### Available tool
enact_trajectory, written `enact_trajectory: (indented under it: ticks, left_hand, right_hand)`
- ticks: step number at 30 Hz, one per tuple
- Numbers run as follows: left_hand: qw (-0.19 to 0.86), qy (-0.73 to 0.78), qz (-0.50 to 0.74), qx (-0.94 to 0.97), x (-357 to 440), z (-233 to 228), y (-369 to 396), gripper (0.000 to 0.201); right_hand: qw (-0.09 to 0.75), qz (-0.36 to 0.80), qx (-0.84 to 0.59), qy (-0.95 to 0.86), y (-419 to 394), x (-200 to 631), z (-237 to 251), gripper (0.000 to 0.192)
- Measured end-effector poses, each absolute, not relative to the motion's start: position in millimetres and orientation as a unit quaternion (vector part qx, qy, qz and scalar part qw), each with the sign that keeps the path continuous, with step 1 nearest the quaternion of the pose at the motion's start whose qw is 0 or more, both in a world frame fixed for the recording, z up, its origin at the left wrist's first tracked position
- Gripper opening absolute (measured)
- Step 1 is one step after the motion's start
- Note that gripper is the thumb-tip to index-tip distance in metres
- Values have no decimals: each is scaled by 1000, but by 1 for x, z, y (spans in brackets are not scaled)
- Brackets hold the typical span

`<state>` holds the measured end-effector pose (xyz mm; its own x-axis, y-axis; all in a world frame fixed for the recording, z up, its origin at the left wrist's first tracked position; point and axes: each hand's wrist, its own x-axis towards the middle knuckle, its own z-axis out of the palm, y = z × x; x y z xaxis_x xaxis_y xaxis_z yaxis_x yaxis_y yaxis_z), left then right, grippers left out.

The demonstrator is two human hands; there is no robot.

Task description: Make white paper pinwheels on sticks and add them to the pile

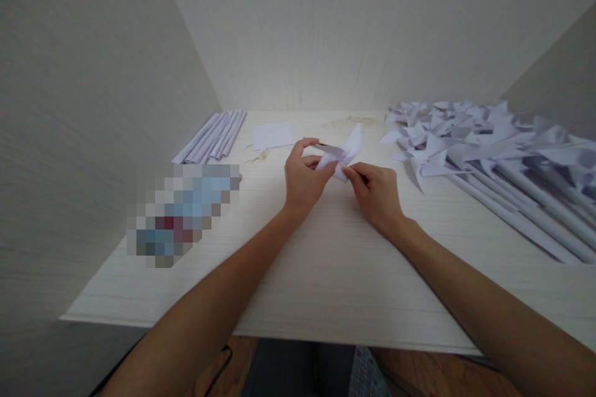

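Two hands meet over the middle of the pale wooden table (326, 260), both pinching one folded paper piece (343, 152) held just above the surface. The left hand (303, 177) curls its thumb and forefinger around the near-left corner, and the right hand (376, 193) nips the lower edge between thumb and fingertip. The paper looks very light, thin and easily creased, so it is best gripped at the folded edges, not the free flaps. Its long axis runs from lower left to upper right, with a pointed flap aimed up and away; something thin and dark, perhaps a pin, shows at its left end. Finished pinwheels (488, 149) lie to the right, rolled paper sticks (212, 136) to the far left.
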<state>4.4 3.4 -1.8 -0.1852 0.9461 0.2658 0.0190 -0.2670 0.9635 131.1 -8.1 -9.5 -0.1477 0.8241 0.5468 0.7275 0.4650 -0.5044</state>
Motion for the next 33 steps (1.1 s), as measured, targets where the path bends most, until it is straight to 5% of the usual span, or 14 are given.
enact_trajectory:
  ticks: [24,33]
  left_hand:
    - [322,492,597,546,3,-4,2,40]
    - [355,470,582,561,2,-3,4,45]
  right_hand:
    - [390,41,-545,-741,-12,128,-7,33]
    - [418,157,-541,-712,-8,129,-3,31]
